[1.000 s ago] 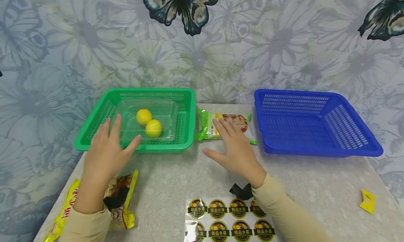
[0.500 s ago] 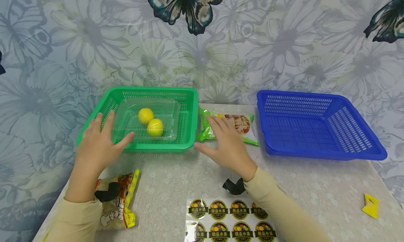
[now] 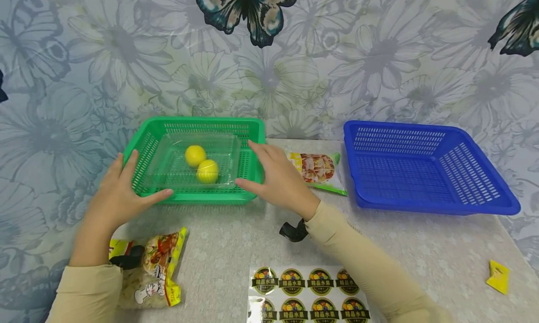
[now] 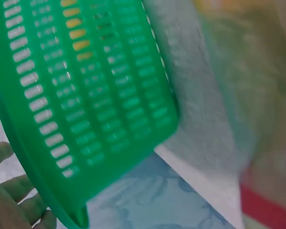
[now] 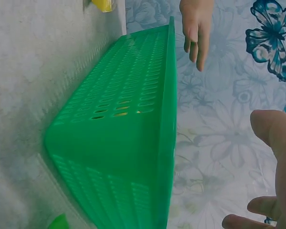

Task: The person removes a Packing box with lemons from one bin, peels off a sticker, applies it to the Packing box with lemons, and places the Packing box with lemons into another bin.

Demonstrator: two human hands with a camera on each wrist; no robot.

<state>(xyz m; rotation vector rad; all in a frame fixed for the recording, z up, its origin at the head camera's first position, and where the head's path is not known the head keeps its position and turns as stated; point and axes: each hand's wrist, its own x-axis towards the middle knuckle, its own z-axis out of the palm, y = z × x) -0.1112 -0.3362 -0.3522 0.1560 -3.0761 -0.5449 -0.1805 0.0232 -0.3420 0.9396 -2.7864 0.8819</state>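
A green basket (image 3: 206, 121) stands at the back left of the table against the wall. In it lies a clear plastic box (image 3: 162, 164) with two round yellow things (image 3: 195, 156) inside. My left hand (image 3: 115, 189) is at the basket's left end, its fingers straight and spread; the left wrist view shows its fingertips (image 4: 19, 186) beside the rim. My right hand (image 3: 280, 178) reaches over the right end, thumb and fingers apart. In the right wrist view it hovers beside the basket wall, holding nothing. It hides part of a green-and-white food packet (image 3: 317, 168).
A blue basket (image 3: 421, 209) stands at the back right. A sheet of round stickers (image 3: 307, 288) lies at the front, with a yellow-edged snack bag (image 3: 162, 271) to its left. A small yellow packet (image 3: 498, 277) lies far right. Black wrist gear (image 3: 294, 230) hangs under my right wrist.
My right hand has moved left from over the food packet to the green basket's right end. My left hand has shifted left and slightly down along its left side. The baskets stay put.
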